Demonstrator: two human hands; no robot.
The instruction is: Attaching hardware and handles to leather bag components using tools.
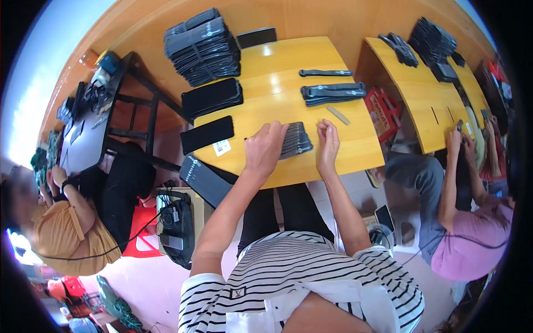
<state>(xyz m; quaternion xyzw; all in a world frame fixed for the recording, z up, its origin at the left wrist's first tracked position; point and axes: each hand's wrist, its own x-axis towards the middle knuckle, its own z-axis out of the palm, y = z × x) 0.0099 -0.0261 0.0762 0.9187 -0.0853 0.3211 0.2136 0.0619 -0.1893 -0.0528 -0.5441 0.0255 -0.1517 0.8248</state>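
My left hand point(265, 149) is closed on the left end of a small fanned bundle of dark grey straps point(297, 141) near the front of the yellow table. The bundle's right ends spread apart, with small pale marks on them. To the right of these ends is my right hand point(328, 142), its fingers loosely curled and apart from the bundle; I see nothing in it. Further back lie a pile of similar dark straps point(333, 93) and a single strap point(325, 72). A short tan strip point(337, 115) rests beyond my right hand.
Black flat pieces point(206, 135) and a tall tied stack point(201, 49) line the table's left side, by a white label point(221, 147). A dark panel point(204, 178) leans off the left edge. Co-workers sit at a left table and a right table point(413, 105).
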